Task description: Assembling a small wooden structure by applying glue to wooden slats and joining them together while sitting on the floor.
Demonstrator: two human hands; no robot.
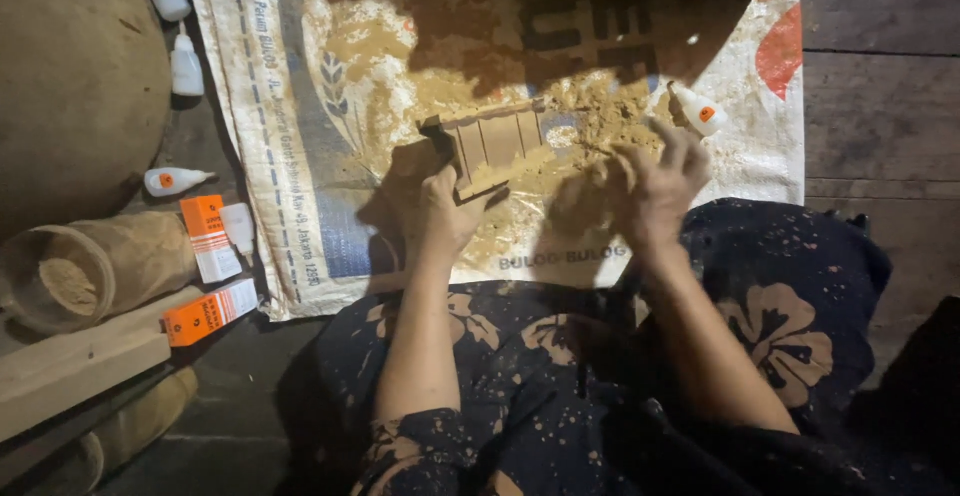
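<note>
Here, a small brown wooden piece (492, 146) with raised strips is held in the left hand (450, 211), above a woven sack (290, 106) that is spread on the floor. The grip of the left hand is closed around the near edge of the wooden piece. The right hand (655, 191) is kept just beside it, to the right, with the fingers (672, 146) loosely spread; whether anything is pinched in that grip cannot be told. A pile of sawdust (590, 121) is seen on the sack, under and around the wooden piece. A small white glue bottle (697, 111) with an orange label is laid on the sack near the right hand. More white bottles (185, 64) are laid at the left of the sack, and two orange and white boxes (210, 238) are set near them. A round wooden pot (70, 276) with sawdust in it is laid on its side at the far left. Dark cloth with flowers (780, 336) is worn over the knees.
</note>
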